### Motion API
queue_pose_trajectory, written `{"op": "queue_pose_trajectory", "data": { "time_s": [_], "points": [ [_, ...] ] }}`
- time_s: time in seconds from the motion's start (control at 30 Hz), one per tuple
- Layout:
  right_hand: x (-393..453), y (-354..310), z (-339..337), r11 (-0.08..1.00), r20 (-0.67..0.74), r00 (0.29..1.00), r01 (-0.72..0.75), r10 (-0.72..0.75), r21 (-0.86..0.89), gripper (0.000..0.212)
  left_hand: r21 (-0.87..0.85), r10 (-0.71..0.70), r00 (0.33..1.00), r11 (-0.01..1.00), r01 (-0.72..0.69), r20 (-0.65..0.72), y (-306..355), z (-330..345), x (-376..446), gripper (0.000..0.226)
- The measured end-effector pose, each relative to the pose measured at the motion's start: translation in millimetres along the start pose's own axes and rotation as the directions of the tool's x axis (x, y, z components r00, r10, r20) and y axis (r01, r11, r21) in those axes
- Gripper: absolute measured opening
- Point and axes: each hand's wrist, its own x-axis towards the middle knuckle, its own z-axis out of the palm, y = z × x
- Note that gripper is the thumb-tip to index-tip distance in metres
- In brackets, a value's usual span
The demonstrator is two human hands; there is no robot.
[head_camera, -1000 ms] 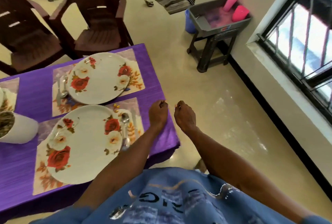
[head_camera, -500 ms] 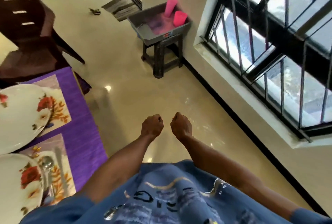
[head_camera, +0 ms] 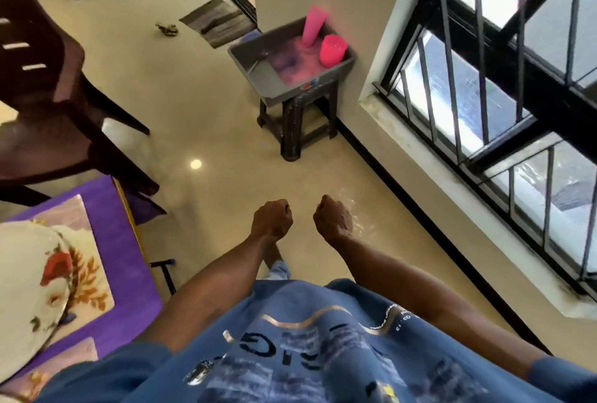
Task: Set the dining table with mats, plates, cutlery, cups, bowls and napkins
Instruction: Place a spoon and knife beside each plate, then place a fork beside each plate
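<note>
The purple-clothed dining table [head_camera: 126, 241] has been turned away from, both empty fists, left hand [head_camera: 272, 220] and right hand [head_camera: 332, 218], being carried toward the pink plastic cups [head_camera: 332, 50] in the grey tray [head_camera: 258, 60].

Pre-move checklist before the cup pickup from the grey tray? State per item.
1. Left hand free: ok, fist curled, holds nothing.
2. Right hand free: ok, also a bare fist.
3. Cups present: ok, tall pink cup and short pink cup stand in the grey tray.
4. Tray steady: ok, sits on the black stool.
5. Path clear: ok, bare floor between hands and stool.
6. Bowls, napkins in tray: cannot tell, contents blurred.
</note>
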Motion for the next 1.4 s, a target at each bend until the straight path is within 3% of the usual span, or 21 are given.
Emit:
{"op": "queue_pose_trajectory", "data": {
  "time_s": [0.23, 0.43, 0.67, 1.03, 1.4],
  "points": [
    [120.0, -118.2, -16.4, 0.995, -0.044, 0.999, 0.018, -0.013, 0.102, 0.024, -0.064, -0.125, 0.989, 0.991, 0.120, -0.079, -35.3, -84.9, 139.5, 0.023],
    [204.7, -175.9, -12.0, 0.993, 0.008, 1.000, -0.007, 0.006, 0.119, 0.031, -0.034, -0.174, 0.985, 0.984, 0.174, 0.012, -73.4, -103.0, 204.9, 0.024],
    [320.9, -226.8, -1.6, 0.997, 0.137, 0.990, -0.042, 0.032, 0.070, 0.025, 0.015, -0.211, 0.977, 0.978, 0.210, 0.026, -111.8, -137.6, 317.6, 0.024],
    [528.6, -344.4, -58.7, 0.953, 0.052, 0.993, -0.116, 0.106, 0.279, 0.021, -0.006, -0.215, 0.977, 0.977, 0.215, 0.001, -95.3, -235.9, 555.6, 0.024],
    [643.2, -355.5, -31.9, 0.821, 0.135, 0.901, -0.432, 0.413, 0.374, 0.026, 0.058, -0.095, 0.944, 0.995, 0.081, 0.315, -112.4, -246.7, 705.1, 0.022]
  ]
}}
